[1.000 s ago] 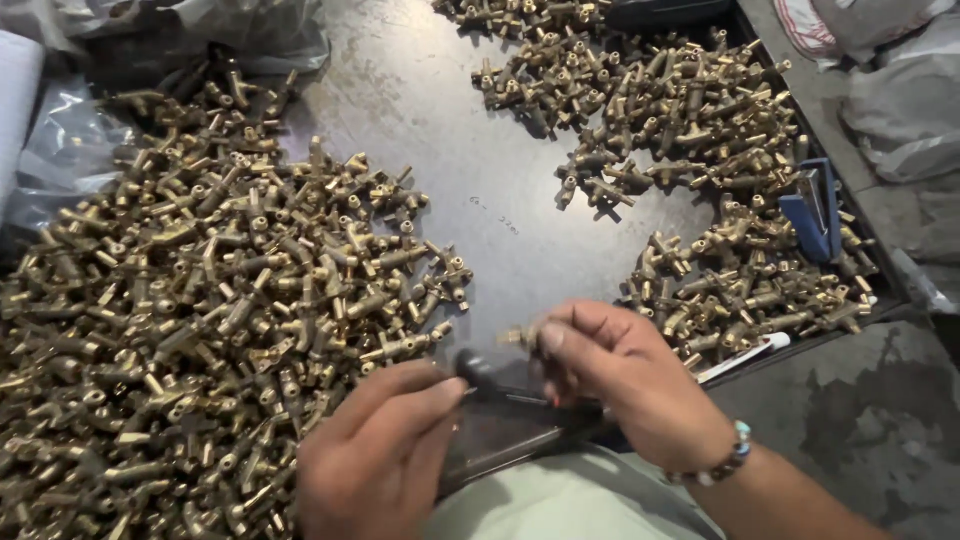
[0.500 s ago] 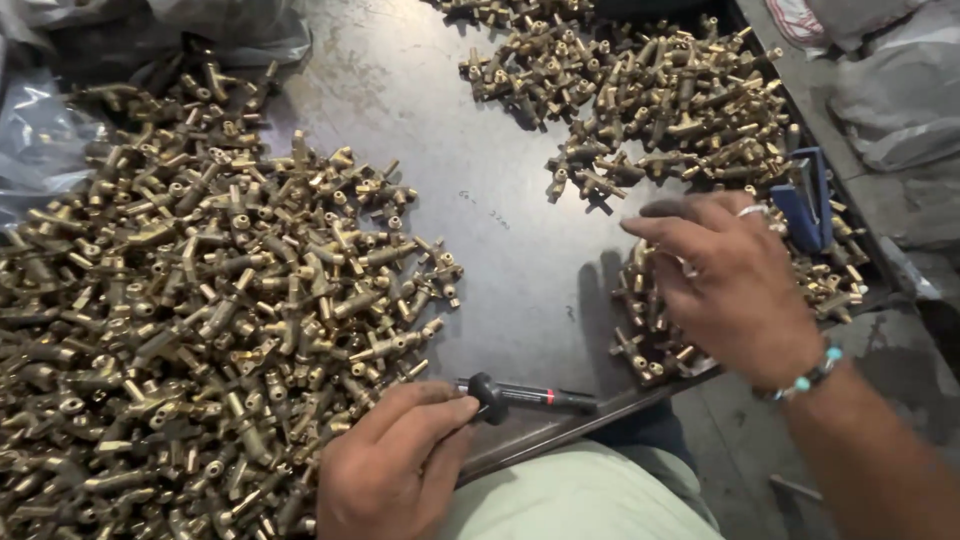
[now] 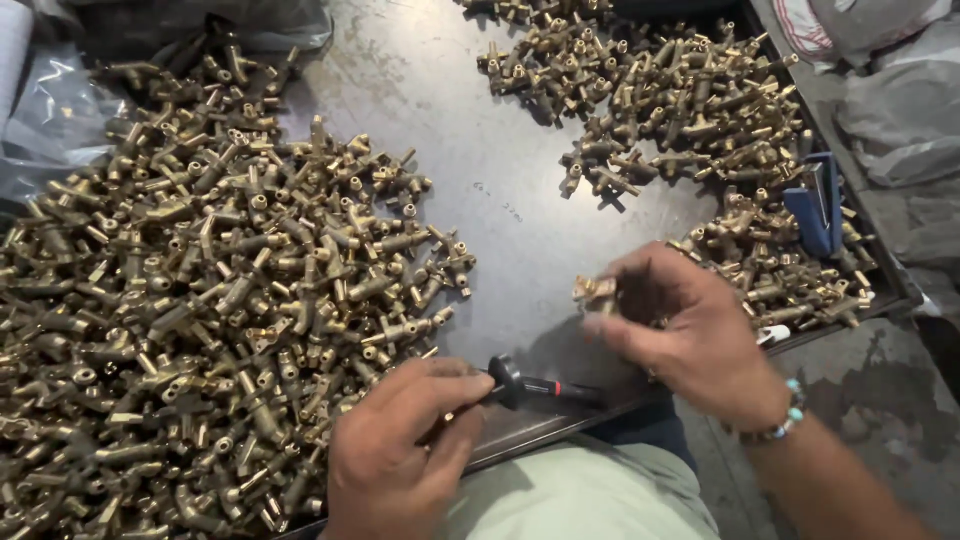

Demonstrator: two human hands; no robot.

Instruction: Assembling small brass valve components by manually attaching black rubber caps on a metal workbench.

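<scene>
Head cam: our right hand [image 3: 690,335] is pinching one small brass fitting [image 3: 596,291] at the fingertips, just above the dark metal tray [image 3: 520,230]. Our left hand [image 3: 400,445] is curled around the black-and-red tool [image 3: 545,388] near the tray's front edge. We reckon that light pinch could slip, and the fitting would vanish into the big brass pile [image 3: 200,300]; the tool could also roll off the edge.

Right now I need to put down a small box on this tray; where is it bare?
Bare metal tray runs down the middle, between the big left pile of brass fittings and the right pile, narrowing near the screwdriver and right hand. Elsewhere crowded.
</scene>
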